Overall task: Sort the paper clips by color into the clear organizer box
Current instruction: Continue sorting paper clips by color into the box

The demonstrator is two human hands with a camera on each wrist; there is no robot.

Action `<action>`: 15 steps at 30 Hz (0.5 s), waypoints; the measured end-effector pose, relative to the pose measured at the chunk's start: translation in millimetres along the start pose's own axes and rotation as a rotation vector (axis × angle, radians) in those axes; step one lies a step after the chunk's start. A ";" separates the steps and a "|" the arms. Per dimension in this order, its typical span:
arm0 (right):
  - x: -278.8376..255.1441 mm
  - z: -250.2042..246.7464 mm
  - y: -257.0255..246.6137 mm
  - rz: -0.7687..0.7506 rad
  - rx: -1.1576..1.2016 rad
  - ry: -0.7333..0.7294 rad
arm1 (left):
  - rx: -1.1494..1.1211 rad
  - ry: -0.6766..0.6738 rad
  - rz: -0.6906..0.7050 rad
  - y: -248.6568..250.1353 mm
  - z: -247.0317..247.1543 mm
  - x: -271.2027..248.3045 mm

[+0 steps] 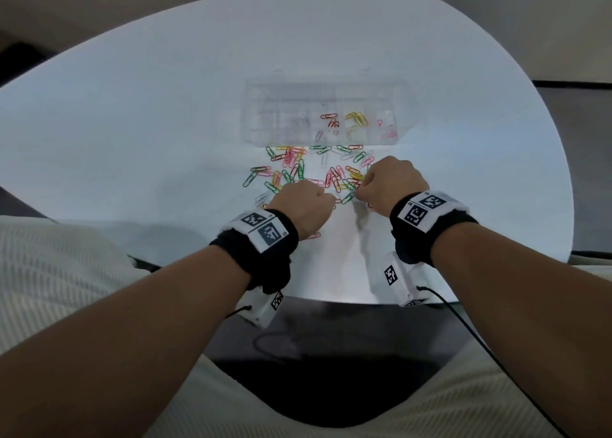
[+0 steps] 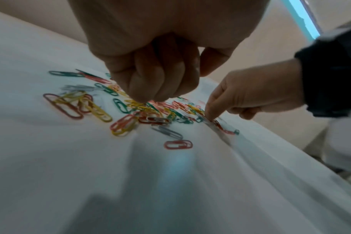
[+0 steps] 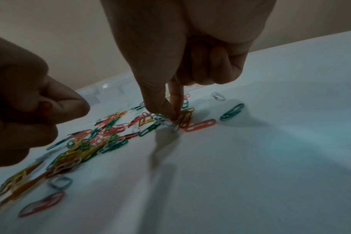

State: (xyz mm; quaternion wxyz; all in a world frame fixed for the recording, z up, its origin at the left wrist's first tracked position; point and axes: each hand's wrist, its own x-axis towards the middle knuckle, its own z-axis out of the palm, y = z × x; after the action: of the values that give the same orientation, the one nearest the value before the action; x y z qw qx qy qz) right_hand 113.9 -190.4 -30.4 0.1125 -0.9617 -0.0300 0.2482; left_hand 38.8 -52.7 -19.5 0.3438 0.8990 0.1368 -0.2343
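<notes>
Progress: I judged the sort to be at an early stage. The clear organizer box (image 1: 326,88) stood open on the white table (image 1: 149,123), beyond the loose heap. Its near compartments held only a few paper clips: some red or orange (image 1: 331,120), a small group of yellow ones (image 1: 357,119), a few pink ones (image 1: 388,132) at the right end, and what I took for pale or clear ones (image 1: 296,121) to the left, though the glare on the plastic made that uncertain. The far larger share, the mixed pile of paper clips (image 1: 311,169), lay just in front of the box, with green, red, yellow, pink and white still jumbled together. No green compartment was yet stocked, as far as I could see.

Hands: My right hand (image 1: 392,181) had thumb and index finger brought together on a whitish clip (image 3: 175,126) at the near edge of the pile, the other fingers curled in. My left hand (image 1: 306,206) was clenched above the pile's left part; whether it enclosed any clips I could not tell.

Surroundings: A lone red clip (image 2: 178,144) lay apart, nearer the table edge. Overlapping clips in the pile were the main obstruction, since lifting one could drag its neighbours. Marker-tagged black wristbands (image 1: 261,235) and camera cables (image 1: 463,325) sat clear of the work.
</notes>
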 end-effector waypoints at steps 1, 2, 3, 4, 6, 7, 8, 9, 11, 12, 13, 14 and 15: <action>0.6 0.6 -1.2 -0.009 -0.029 0.002 | -0.034 -0.005 -0.029 -2.3 -1.8 1.5; 1.1 1.0 -2.4 -0.020 -0.053 0.009 | -0.055 -0.005 -0.047 -4.2 -3.3 2.9; 1.2 1.2 -3.3 -0.032 -0.074 0.016 | -0.065 -0.002 -0.059 -5.2 -4.8 3.5; 0.8 1.0 -4.1 -0.044 -0.095 0.022 | -0.071 0.005 -0.065 -5.7 -5.5 4.4; -1.1 0.4 -6.2 -0.072 -0.158 0.035 | -0.094 0.025 -0.076 -3.9 -6.8 3.7; -2.1 0.2 -7.5 -0.090 -0.205 0.043 | -0.108 0.040 -0.076 -1.6 -7.8 2.5; -3.3 0.3 -9.2 -0.108 -0.255 0.045 | -0.127 0.060 -0.067 0.2 -8.5 2.0; -4.5 0.6 -11.1 -0.122 -0.298 0.043 | -0.141 0.082 -0.057 1.3 -8.9 1.0; -6.0 2.6 -12.4 -0.126 -0.326 0.030 | -0.207 0.121 -0.048 1.9 -9.6 0.5; -6.5 3.1 -12.2 -0.119 -0.312 0.022 | -0.256 0.131 -0.049 2.3 -11.3 0.1; -6.9 3.4 -10.8 -0.107 -0.285 0.009 | -0.299 0.124 -0.063 2.6 -12.6 0.0; -8.0 2.5 -9.0 -0.092 -0.242 0.000 | -0.341 0.114 -0.082 4.0 -14.3 -0.8; -8.3 1.4 -6.7 -0.075 -0.182 -0.007 | -0.358 0.102 -0.088 5.0 -16.4 -2.3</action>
State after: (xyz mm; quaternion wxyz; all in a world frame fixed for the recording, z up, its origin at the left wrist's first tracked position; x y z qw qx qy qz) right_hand 105.9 -184.5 -26.2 0.0336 -0.9653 -0.0886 0.2433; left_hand 44.3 -45.4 -4.8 0.4803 0.8273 0.2328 -0.1752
